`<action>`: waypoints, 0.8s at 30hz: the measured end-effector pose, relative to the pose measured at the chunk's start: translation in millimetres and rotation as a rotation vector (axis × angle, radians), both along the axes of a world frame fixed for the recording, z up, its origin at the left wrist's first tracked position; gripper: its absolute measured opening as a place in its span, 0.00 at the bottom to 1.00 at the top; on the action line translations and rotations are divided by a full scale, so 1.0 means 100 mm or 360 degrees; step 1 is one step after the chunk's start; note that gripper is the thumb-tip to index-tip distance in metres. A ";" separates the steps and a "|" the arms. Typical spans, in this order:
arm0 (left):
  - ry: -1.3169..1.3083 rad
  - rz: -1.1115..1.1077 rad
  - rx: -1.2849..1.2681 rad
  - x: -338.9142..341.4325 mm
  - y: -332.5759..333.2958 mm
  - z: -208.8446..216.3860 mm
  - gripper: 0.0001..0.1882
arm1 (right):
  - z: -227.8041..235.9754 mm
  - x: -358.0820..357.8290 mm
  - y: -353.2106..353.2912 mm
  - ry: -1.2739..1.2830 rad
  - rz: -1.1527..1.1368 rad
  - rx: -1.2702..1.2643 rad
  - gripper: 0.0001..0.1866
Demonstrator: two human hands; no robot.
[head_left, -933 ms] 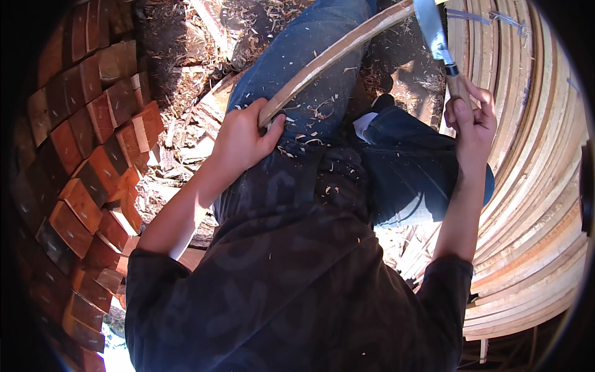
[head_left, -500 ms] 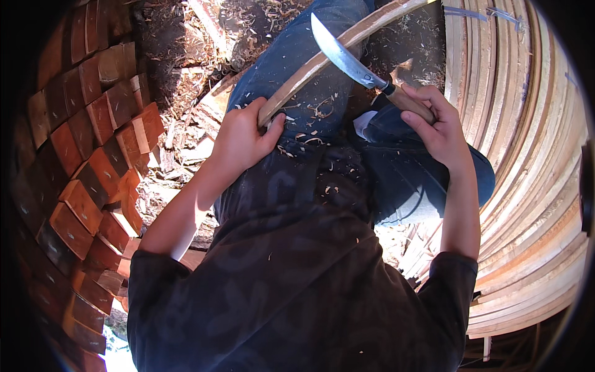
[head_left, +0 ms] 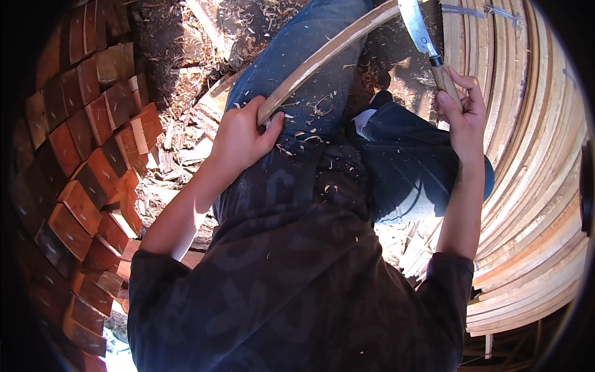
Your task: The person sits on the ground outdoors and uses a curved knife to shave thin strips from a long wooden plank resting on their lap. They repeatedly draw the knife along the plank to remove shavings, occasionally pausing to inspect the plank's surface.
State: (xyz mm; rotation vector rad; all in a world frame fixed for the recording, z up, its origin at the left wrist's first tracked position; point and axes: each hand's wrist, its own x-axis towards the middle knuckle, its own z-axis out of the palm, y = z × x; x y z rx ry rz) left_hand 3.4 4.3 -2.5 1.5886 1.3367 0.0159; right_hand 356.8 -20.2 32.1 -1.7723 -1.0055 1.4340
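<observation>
My left hand (head_left: 250, 130) is closed round the near end of a long wooden strip (head_left: 322, 57), resting over my thigh. The strip reaches away to the upper right, its pale upper face bare wood. In my right hand (head_left: 462, 115) is the wooden handle of a knife (head_left: 416, 28) with a curved steel blade and a black collar. The blade points away from me, near the strip's far part at the top edge; whether it touches the wood I cannot tell. Curled shavings (head_left: 316, 108) lie on my jeans (head_left: 297, 68) and lap.
To the left rises a stack of reddish-brown wood blocks (head_left: 80, 201). Long pale strips (head_left: 520, 186) are piled along the right side, some with blue marks. Shavings and wood scraps (head_left: 180, 93) cover the ground ahead. My bent right leg (head_left: 409, 155) lies between the lap and the strips.
My right hand has moved the knife away from me and to the right, along the strip toward its far end. The blade now points more straight ahead. My left hand stays in place.
</observation>
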 end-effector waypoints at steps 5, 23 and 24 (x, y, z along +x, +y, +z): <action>-0.0018 -0.0015 -0.0003 0.02 0.01 0.02 0.14 | -0.07 -0.10 -0.04 0.0145 -0.0024 0.0133 0.18; 0.0009 -0.0007 -0.0025 0.00 0.01 0.02 0.15 | 0.02 0.08 0.02 0.0054 -0.0168 0.0132 0.18; 0.0005 -0.0015 -0.0036 0.01 0.03 0.02 0.15 | -0.04 0.10 0.06 0.0300 -0.0385 0.0329 0.19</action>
